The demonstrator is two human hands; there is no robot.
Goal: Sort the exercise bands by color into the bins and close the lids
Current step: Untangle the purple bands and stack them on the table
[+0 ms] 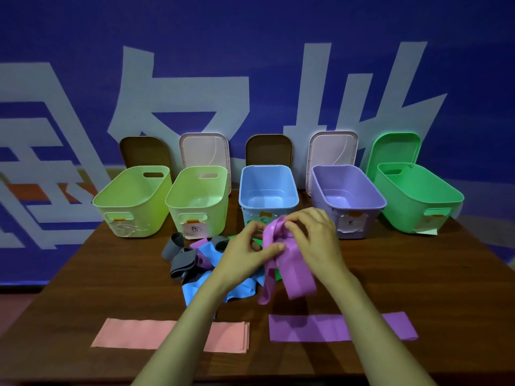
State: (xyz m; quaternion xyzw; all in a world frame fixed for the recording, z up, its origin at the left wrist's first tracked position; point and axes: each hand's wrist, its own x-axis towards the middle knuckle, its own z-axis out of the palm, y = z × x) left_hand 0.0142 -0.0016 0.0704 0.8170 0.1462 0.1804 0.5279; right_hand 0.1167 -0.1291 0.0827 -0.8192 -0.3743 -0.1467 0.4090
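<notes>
Tabletop: hands gripping purple band

bins: smooth plastic, slight sheen
bands: thin, smooth, rubbery, matt
surface: dark wood grain, low gloss

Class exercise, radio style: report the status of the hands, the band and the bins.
Left hand and right hand both grip purple band. Purple bin open, empty. Nothing blocking.
</notes>
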